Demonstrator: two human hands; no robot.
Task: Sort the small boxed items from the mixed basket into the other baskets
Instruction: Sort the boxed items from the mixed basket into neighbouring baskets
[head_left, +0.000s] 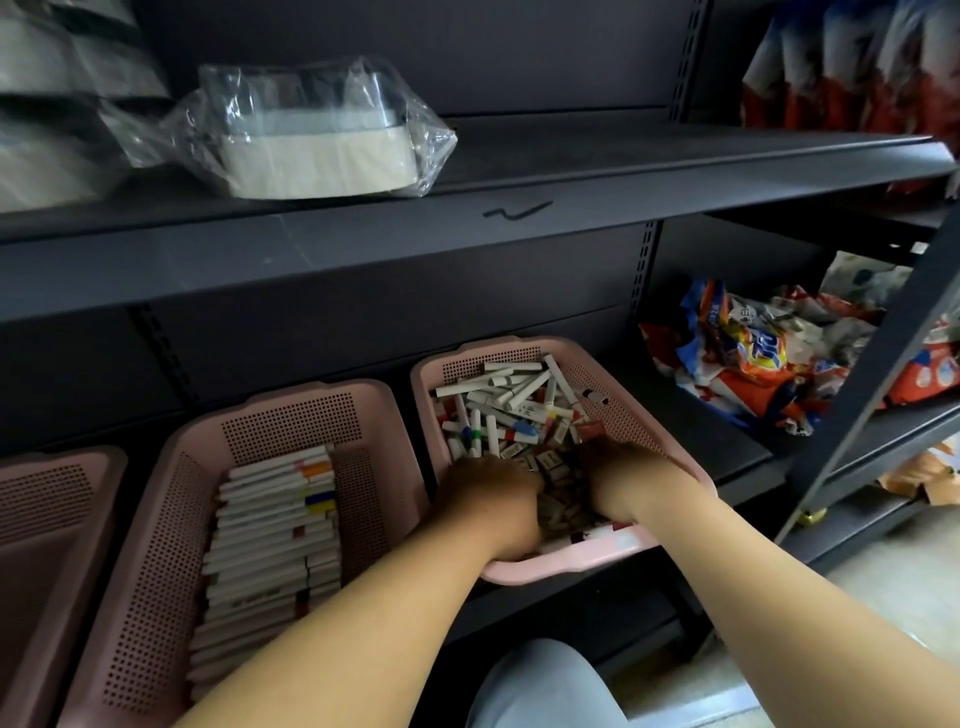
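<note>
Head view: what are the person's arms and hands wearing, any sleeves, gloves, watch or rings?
Both arms are bare to the frame edge: no sleeves. The left hand and right hand have no gloves, and neither wrist has a watch or band. Fingers are mostly hidden, so rings cannot be judged.

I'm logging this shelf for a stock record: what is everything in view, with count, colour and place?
Mixed basket: one, pink, lower shelf, rightmost of three.
Loose small boxes: many, mostly white, jumbled in the mixed basket.
Middle basket: one, pink, left of the mixed basket.
Stacked boxes: many, white with coloured ends, in neat rows in the middle basket.
Left basket: one, pink, cut off by the left edge.
Wrapped container: one, white in clear plastic, upper shelf.
Packets: several, orange, blue and white, lower shelf at right.
Shelving: one unit, dark grey.
Left hand: in the mixed basket, fingers buried among boxes.
Right hand: likewise, beside it.
</note>
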